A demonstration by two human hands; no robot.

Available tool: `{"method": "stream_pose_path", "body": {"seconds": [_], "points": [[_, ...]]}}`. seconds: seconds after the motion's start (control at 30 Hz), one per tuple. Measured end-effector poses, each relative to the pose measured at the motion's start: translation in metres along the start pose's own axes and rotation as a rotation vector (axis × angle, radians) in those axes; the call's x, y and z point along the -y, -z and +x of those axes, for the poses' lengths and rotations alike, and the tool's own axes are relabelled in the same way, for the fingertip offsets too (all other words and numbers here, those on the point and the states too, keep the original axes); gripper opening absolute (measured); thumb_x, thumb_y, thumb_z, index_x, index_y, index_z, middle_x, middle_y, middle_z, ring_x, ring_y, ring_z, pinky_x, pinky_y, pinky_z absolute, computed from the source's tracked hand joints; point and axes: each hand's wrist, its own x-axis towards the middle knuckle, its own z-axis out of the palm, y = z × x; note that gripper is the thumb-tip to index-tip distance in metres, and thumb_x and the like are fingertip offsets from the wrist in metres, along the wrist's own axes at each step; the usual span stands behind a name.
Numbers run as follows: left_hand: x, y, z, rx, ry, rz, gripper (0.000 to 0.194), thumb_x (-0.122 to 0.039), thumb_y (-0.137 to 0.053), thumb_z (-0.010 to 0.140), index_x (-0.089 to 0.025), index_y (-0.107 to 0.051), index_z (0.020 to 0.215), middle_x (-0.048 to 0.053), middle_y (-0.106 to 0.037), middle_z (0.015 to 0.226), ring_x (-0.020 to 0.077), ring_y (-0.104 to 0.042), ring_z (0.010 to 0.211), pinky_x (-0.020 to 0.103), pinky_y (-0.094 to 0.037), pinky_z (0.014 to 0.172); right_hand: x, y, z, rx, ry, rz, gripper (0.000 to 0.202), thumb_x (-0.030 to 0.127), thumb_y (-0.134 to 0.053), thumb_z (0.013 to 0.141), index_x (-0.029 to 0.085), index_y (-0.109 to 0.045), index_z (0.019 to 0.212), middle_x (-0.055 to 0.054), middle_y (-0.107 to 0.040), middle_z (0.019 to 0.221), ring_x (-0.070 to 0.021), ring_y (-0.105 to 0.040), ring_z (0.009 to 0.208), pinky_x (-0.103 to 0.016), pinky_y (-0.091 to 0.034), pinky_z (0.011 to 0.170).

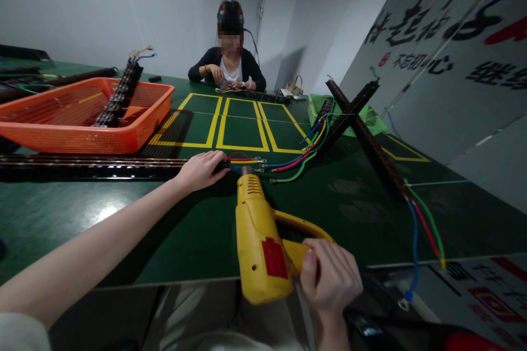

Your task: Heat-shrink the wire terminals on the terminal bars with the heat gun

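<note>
My right hand (331, 274) is wrapped round the handle of a yellow heat gun (259, 236) with a red label. Its metal nozzle points away from me, right at the coloured wires (247, 162). These red, yellow and blue wires end in metal ring terminals and come out of a long black cable chain (94, 169) lying along the table. My left hand (203, 169) is closed over the wire bundle at the chain's end, its fingertips partly hidden. Just right of the nozzle lie the lugged ends of another wire set (296, 162), in blue, red and green.
An orange basket (135, 140) with a cable chain inside stands at the left. Crossed cable chains (370, 153) lie over a green basket (376, 120) at the right, wires hanging past the table edge. Across the green table (173, 252), a person (230, 68) handles wires.
</note>
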Motion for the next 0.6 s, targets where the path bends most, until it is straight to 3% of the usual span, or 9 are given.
{"method": "stream_pose_path", "body": {"seconds": [0.3, 0.6], "points": [[0.001, 0.001, 0.001, 0.033, 0.014, -0.053, 0.032, -0.032, -0.024, 0.094, -0.019, -0.051, 0.105, 0.009, -0.064, 0.1, 0.0212, -0.061, 0.093, 0.034, -0.048, 0.082, 0.024, -0.008, 0.0, 0.004, -0.03, 0.06, 0.021, 0.023, -0.041, 0.087, 0.018, -0.059, 0.079, -0.003, -0.065, 0.071, -0.0149, -0.057, 0.069, -0.03, -0.038, 0.074], [0.008, 0.002, -0.002, 0.045, 0.256, -0.201, 0.034, -0.044, -0.03, 0.093, -0.024, -0.049, 0.113, 0.004, -0.066, 0.107, 0.0211, -0.064, 0.093, 0.031, -0.047, 0.073, 0.021, -0.008, -0.002, 0.019, -0.034, 0.07, 0.022, 0.025, -0.039, 0.088, 0.018, -0.058, 0.078, -0.002, -0.064, 0.069, -0.0144, -0.057, 0.068, -0.03, -0.038, 0.072]]}}
